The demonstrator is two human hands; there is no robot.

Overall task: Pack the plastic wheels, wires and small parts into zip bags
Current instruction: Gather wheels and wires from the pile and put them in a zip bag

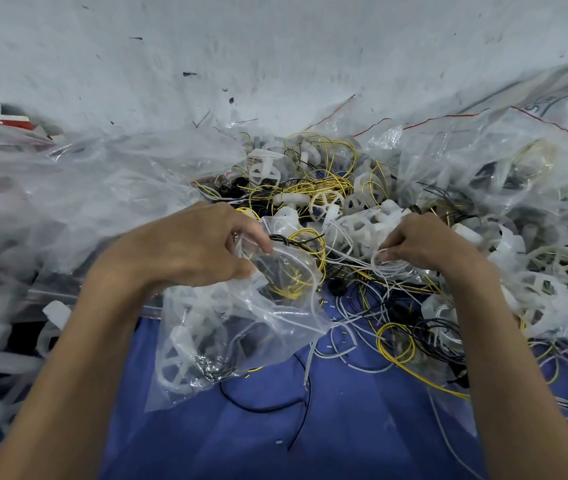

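Left hand (189, 247): fingers curled and clamped on the mouth of a clear zip bag (241, 317), gathering the lip on its left side.

Right hand (424, 244): fingertips drawn together, pinching a coil of white wire (384, 263). The coil is just right of the bag mouth and not yet inside it.

Step in hand, as judged: loading wire into a partly filled bag. The next move calls for carrying the coil left into the mouth. Its strands run into the tangle beneath, so it likely needs lifting free first, and the mouth needs holding wide.

Contents of the held bag: one white plastic wheel (178, 362) at the near end, black wire (215, 370) beside it, and yellow wire (291, 284) close to the mouth.

Unpacked stock: a loose pile of wheels and wires (310, 188) lies beyond and right of the hands on the blue surface (344, 438).

Other containers: filled bags (483, 174) with red seal strips at far right show wheels and wire. The heap of bags (78, 192) on the left is too blurred to itemise.
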